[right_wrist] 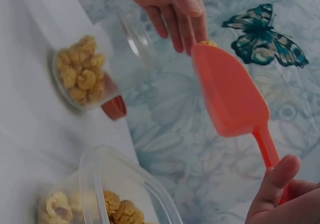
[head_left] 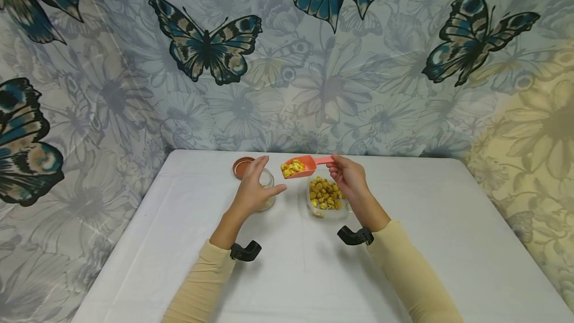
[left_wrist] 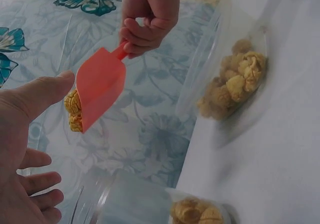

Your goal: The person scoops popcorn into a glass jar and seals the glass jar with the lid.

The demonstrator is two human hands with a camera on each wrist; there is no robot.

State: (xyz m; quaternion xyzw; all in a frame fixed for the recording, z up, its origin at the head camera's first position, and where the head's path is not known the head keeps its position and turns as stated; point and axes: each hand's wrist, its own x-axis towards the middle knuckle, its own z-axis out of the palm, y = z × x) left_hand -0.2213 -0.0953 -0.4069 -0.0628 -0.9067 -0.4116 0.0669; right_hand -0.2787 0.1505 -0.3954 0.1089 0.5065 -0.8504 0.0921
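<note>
My right hand (head_left: 352, 178) grips the handle of a red-orange scoop (right_wrist: 227, 91), raised above the table and filled with yellow popcorn (head_left: 293, 168). Beside the scoop's tip, my left hand (head_left: 253, 188) is spread with thumb and fingers apart, holding nothing. Behind and below that hand stands a clear jar (right_wrist: 120, 53) with popcorn in its bottom; in the head view the hand covers much of it. Under the scoop and right hand sits a clear plastic container (head_left: 309, 203) holding more popcorn.
A brown lid (head_left: 241, 166) lies on the table behind the jar. The white-covered table (head_left: 287, 273) meets a butterfly-patterned cloth backdrop (head_left: 332, 98) at its far edge. Dark wrist mounts (head_left: 245, 251) sit on both forearms.
</note>
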